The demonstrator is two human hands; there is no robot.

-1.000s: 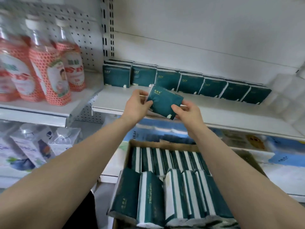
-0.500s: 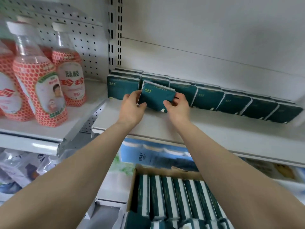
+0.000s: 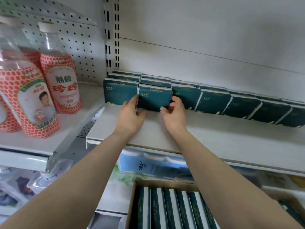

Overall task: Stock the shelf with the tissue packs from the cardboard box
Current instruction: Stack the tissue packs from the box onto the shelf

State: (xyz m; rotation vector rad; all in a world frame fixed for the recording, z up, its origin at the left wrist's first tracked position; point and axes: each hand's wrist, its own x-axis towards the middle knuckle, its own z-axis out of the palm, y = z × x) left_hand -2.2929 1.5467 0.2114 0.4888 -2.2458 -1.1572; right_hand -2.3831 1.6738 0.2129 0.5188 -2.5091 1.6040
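1. The dark green plastic-wrapped tissue pack (image 3: 154,98) is held upright at the centre of the frame. Its lower edge is at the white metal shelf (image 3: 198,134), in front of the row of matching green packs (image 3: 212,103).
2. The pack is clamped from both sides. The left hand (image 3: 132,113) is laid along its left edge with the thumb beneath. The right hand (image 3: 175,113) is curled round its lower right corner.
3. A forward topple is judged the main risk, should the pack be let go before it is seated against the packs behind it.
4. The pack just to its left, which appears to touch it, could be knocked askew by a crooked push. The soft wrap could be creased by too tight a squeeze.
5. The brown cardboard box (image 3: 158,182) at the bottom of the frame is seen to hold more green-and-white packs standing on edge (image 3: 171,210), packed close. Its right part is hidden by a forearm, so the count cannot be told.
6. Red-and-white plastic bottles (image 3: 61,83) are carried by the adjoining shelf at the left of the frame, well apart from the hands.
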